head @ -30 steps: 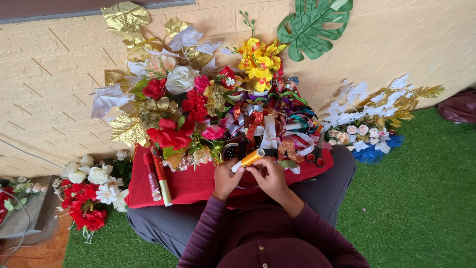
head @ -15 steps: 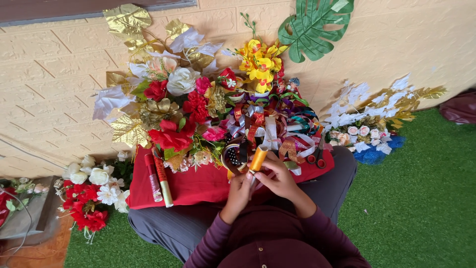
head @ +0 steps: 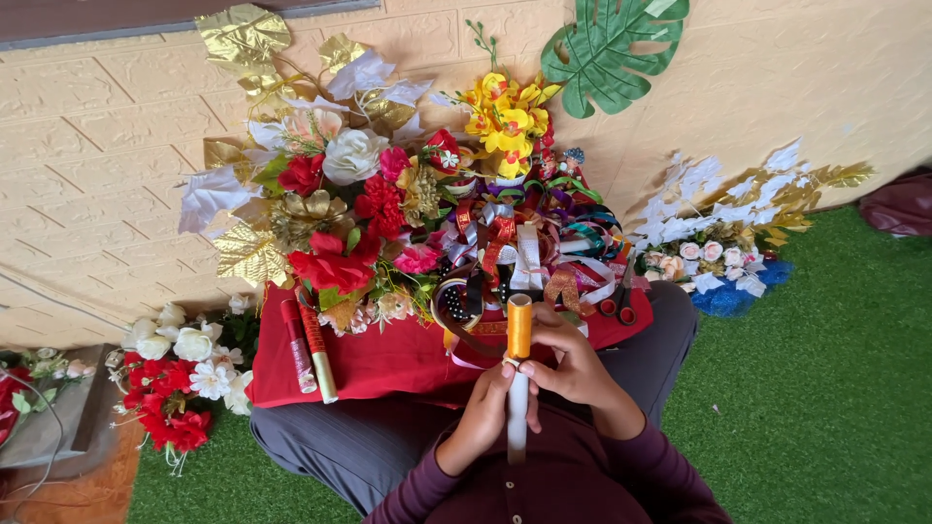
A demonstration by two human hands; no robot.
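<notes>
A: Left hand (head: 482,412) wraps the pale lower stick (head: 517,417), grip closed; right hand (head: 575,374) pinches just under the orange ribbon (head: 519,327) wound on its top, upright over the lap.

B: Looks light and stiff, the ribbon slick (my guess), so best held by the bare shaft.

A: Around it: red and white flowers (head: 175,378) on the grass, two glitter tubes (head: 309,344) on the red cloth (head: 388,364), scissors (head: 615,306) right. The ribbon heap (head: 524,243) crowds the tip.
</notes>
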